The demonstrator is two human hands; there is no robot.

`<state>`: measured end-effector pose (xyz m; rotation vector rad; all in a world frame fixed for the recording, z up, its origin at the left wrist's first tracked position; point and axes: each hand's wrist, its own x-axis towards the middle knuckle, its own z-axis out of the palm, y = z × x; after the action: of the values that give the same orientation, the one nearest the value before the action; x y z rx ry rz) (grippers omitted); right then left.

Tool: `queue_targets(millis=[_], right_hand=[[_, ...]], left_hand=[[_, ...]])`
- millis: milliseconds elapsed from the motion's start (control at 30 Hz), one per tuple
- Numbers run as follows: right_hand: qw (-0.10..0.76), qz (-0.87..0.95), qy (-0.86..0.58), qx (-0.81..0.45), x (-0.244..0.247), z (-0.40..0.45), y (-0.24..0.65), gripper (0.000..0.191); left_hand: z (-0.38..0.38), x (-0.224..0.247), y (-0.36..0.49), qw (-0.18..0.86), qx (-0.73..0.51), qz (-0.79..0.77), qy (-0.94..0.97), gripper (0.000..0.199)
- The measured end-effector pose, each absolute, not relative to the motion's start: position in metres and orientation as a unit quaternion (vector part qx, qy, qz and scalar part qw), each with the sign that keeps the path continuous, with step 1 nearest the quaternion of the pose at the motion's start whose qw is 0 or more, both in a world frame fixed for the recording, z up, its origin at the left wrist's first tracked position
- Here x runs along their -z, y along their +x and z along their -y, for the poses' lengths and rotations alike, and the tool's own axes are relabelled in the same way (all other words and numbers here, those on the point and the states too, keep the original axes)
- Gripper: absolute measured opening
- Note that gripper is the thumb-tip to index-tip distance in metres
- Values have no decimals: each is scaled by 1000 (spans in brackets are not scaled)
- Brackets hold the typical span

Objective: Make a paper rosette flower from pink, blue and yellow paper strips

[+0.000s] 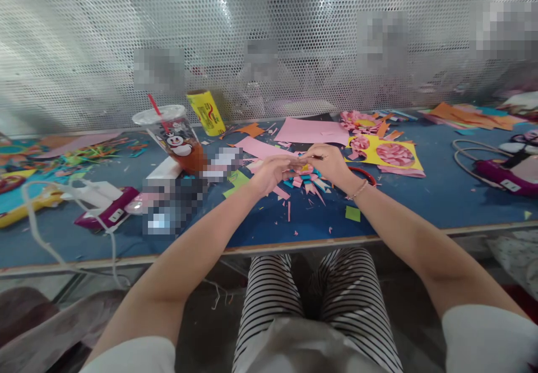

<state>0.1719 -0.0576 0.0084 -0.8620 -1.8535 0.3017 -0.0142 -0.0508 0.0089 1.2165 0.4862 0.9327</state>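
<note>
My left hand point(275, 172) and my right hand point(327, 161) meet over the blue table, fingertips close together. The fingers of both are pinched on something too small to make out. Just beneath them lies a heap of pink, blue and orange paper strips point(309, 182), partly covered by my hands. Behind my hands is a pink paper sheet point(313, 130). To the right, a yellow sheet point(404, 151) carries round pink paper-petal pieces. A red ring-like handle point(365, 174) shows beside my right wrist.
A plastic cup point(182, 143) with a red straw and a yellow can point(207, 113) stand at the left. Purple power strips point(110, 210) with cables lie at both sides. A green paper square point(352, 213) is near the front edge. A perforated metal screen rises behind.
</note>
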Motion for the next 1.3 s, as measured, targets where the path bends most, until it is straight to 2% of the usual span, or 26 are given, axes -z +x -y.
queue_targets(millis=[267, 400, 700, 933, 1300], right_hand=[[539, 685, -396, -290, -1, 50, 169, 14], [530, 676, -390, -331, 0, 46, 171, 16], [488, 731, -407, -250, -5, 50, 171, 13], [425, 771, -416, -227, -12, 53, 175, 10], [433, 781, -407, -191, -9, 51, 178, 8]], left_hand=[[50, -9, -13, 696, -419, -208, 544, 21], [50, -7, -12, 694, -416, -207, 549, 22], [49, -7, -12, 725, -406, -190, 523, 29], [49, -4, -14, 691, -395, -197, 572, 31], [51, -5, -13, 674, -391, -198, 595, 32]])
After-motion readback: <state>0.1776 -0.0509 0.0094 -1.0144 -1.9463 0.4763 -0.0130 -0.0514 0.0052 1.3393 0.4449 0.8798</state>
